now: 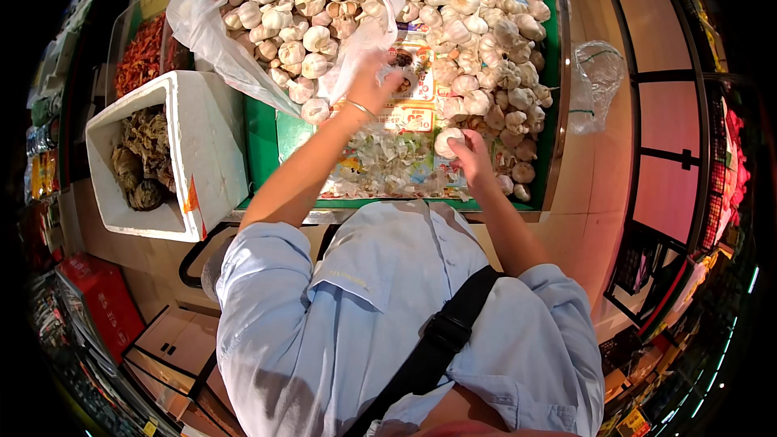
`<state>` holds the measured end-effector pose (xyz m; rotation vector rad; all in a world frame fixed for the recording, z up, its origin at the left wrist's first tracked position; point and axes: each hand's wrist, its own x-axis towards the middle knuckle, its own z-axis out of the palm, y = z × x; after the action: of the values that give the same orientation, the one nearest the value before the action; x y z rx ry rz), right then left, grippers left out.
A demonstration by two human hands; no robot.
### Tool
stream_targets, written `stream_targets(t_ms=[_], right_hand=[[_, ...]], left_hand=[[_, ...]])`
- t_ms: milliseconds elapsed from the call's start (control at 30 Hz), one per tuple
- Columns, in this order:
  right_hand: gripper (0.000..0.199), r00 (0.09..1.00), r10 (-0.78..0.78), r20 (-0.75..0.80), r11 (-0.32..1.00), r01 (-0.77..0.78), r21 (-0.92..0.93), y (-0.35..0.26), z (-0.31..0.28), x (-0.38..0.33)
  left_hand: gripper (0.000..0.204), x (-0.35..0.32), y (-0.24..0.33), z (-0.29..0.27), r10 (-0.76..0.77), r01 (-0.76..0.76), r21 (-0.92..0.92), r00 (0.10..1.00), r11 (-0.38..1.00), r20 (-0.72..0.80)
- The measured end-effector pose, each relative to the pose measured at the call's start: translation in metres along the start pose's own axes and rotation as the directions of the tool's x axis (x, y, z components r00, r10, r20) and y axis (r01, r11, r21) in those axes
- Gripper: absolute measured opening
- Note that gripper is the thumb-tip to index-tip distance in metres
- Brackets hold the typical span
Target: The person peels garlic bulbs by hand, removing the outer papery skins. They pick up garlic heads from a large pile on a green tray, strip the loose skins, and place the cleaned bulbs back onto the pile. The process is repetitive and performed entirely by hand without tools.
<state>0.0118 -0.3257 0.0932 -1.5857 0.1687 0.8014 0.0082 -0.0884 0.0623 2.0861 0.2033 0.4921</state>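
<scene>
The largest thing before me is the green display tray (261,146), spread across twelve o'clock. On it, at eleven, the white plastic bag (194,12) gapes, full of garlic; toward one, the loose garlic heap (486,48) fills the right side. Beside the tray, at ten, stands a white foam box (214,137) with dried brown bundles (147,154) inside. My hands are well apart: my left hand (372,89), just short of twelve, is at the bag's right edge, but blur smears its fingers, so I can't tell whether they grip the plastic. My right hand (476,160), toward one, pinches a single garlic bulb (448,144) beside the heap and the litter of papery skins (380,162). A hard tug could tear that thin bag or tip it, spilling its bulbs; disturbing the heap low down could start a slide toward me; and a slack pinch on flaking skin could drop this bulb.
</scene>
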Motion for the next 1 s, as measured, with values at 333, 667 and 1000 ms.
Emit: stream_targets(t_ms=[333,667,1000], right_hand=[[0.047,0.761,-0.510,0.401,0.212,0.563,-0.799,-0.013,0.015,0.000],[0.042,0.818,-0.565,0.108,0.665,0.529,-0.526,0.012,-0.008,0.006],[0.031,0.803,-0.569,-0.179,0.339,0.031,-0.940,0.057,-0.098,-0.002]], left_hand=[[0.026,-0.064,0.053,0.058,-0.258,0.661,-0.524,0.463,-0.537,0.848],[0.033,0.110,0.001,-0.059,-0.655,0.176,-0.959,0.702,-0.223,0.281],[0.050,0.094,-0.012,-0.088,-0.686,0.198,-0.980,0.712,-0.007,0.149]])
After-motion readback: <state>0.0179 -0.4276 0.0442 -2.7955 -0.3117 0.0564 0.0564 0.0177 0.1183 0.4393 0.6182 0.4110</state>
